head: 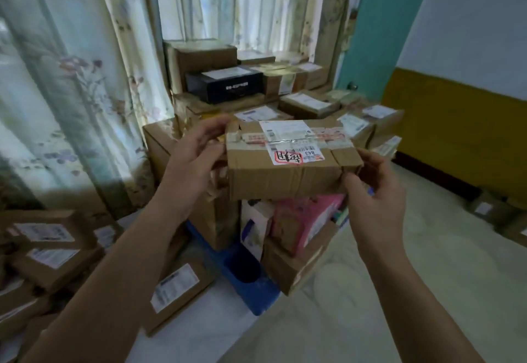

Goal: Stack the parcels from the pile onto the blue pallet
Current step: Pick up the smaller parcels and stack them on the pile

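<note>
At the lower left of the frame the pile [48, 260] of brown parcels lies on the floor, w/ white labels up. A bit further, at bottom centre, a corner of the blue pallet [253, 294] shows under the stack [285, 237]. It is already loaded several layers high.

In the middle of the frame the person holds one cardboard parcel [288, 160] in the air, in front of the stack and about level w/ its top. The left hand [196, 151] grips its left end, fingers curled round the edge. The right hand [370, 188] pinches the lower right corner, thumb and fingers closed on it. The label w/ red writing faces up.

I judge this is the carry step, approx. halfway to placing. The next move needs a flat free spot on top of the stack, behind the parcel, near the black box [225, 83] at upper centre. Then lower it level and let go w/ both hands.
</note>
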